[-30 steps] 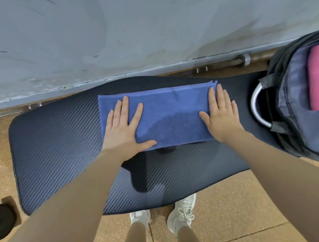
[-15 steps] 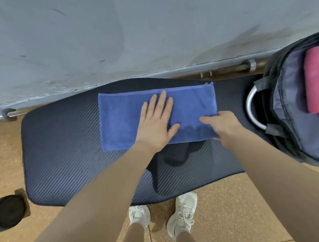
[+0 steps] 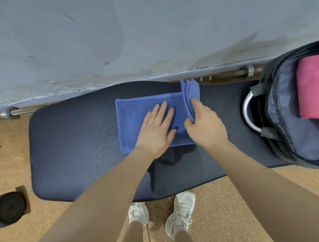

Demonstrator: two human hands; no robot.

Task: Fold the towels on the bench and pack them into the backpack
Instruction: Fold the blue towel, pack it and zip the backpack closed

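A blue towel (image 3: 133, 121), folded into a long strip, lies on the dark padded bench (image 3: 70, 148). My left hand (image 3: 155, 130) presses flat on the towel's middle, fingers spread. My right hand (image 3: 205, 124) pinches the towel's right end and holds it lifted upright, its layered edges standing above the bench. At the bench's right end stands an open dark backpack (image 3: 294, 128) with a pink towel (image 3: 316, 87) inside.
A grey wall rises just behind the bench, with a metal barbell bar (image 3: 9, 112) along its foot. A black dumbbell head (image 3: 8, 211) lies on the brown floor at the left. My feet in white shoes (image 3: 180, 213) stand in front of the bench.
My left hand slid from the towel's left end to its middle. My right hand gripped the right end and raised it off the bench toward the left.
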